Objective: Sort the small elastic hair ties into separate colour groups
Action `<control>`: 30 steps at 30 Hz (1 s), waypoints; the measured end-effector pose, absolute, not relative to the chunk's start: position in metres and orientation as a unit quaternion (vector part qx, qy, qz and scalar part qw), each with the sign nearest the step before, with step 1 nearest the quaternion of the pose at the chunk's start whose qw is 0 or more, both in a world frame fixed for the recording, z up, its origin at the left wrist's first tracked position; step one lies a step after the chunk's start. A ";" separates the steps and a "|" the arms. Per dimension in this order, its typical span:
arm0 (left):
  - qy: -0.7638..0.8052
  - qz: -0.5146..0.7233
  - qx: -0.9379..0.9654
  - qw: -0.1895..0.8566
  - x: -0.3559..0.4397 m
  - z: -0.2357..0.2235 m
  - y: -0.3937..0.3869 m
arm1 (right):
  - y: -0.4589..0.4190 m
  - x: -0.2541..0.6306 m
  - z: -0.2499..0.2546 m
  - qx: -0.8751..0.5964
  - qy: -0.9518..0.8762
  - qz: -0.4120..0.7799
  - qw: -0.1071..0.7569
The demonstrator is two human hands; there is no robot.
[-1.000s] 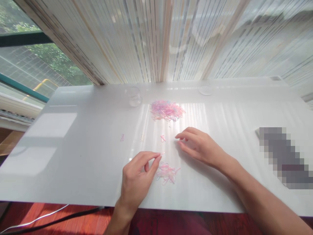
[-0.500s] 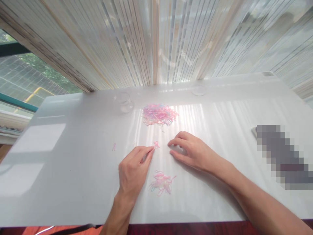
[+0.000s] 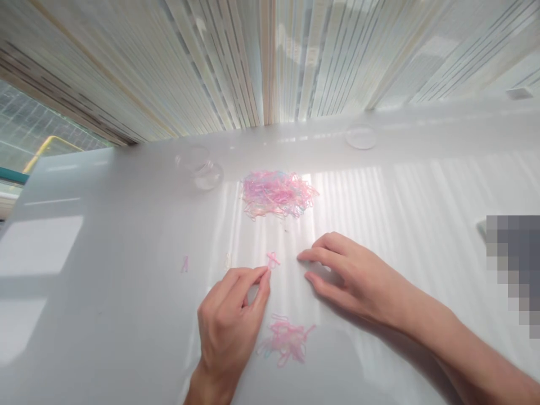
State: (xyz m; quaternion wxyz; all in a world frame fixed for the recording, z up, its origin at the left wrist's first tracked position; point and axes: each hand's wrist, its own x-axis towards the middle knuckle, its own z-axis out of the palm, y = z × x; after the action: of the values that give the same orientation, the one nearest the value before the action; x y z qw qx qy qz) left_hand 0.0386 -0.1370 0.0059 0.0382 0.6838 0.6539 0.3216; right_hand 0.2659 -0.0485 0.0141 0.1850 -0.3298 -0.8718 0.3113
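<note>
My left hand (image 3: 230, 320) pinches thumb and forefinger together at a small pink elastic band (image 3: 273, 260) lying on the white table (image 3: 105, 270). My right hand (image 3: 352, 275) rests beside it to the right, fingers stretched out and slightly curled, touching the table and holding nothing. A large heap of pastel pink elastic bands (image 3: 276, 194) lies further back. A smaller heap of bands (image 3: 287, 340) lies close to me, between my wrists. Two more single bands, one purple (image 3: 184, 263) and one pale yellow (image 3: 228, 260), lie in a row left of the pink one.
A clear glass jar (image 3: 200, 167) lies on its side at the back left, and a clear round lid (image 3: 360, 137) at the back right. A blurred-out object (image 3: 512, 264) sits at the right edge. Striped curtains hang behind the table.
My left hand has moved forward from above the small heap to the single pink band, fingers pinched. The camera has tilted and shifted; my right hand stays roughly in place.
</note>
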 end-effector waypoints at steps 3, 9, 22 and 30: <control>0.660 0.322 0.678 0.039 0.039 0.004 -0.137 | -0.048 0.265 0.015 -0.333 -0.871 0.309 0.185; 0.663 0.327 0.672 0.044 0.040 0.004 -0.136 | -0.047 0.265 0.015 -0.336 -0.871 0.307 0.185; 0.659 0.344 0.668 0.019 0.040 -0.001 -0.138 | -0.043 0.268 0.019 -0.340 -0.861 0.336 0.176; 0.672 0.333 0.661 -0.002 0.040 -0.005 -0.139 | -0.042 0.266 0.016 -0.339 -0.857 0.336 0.194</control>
State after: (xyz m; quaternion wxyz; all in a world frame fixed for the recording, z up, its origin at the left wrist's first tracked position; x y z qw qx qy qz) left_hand 0.0396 -0.1389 -0.0049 -0.0016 0.6608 0.6725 0.3334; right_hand 0.2661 -0.0420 0.0156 0.1943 -0.3392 -0.8569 0.3359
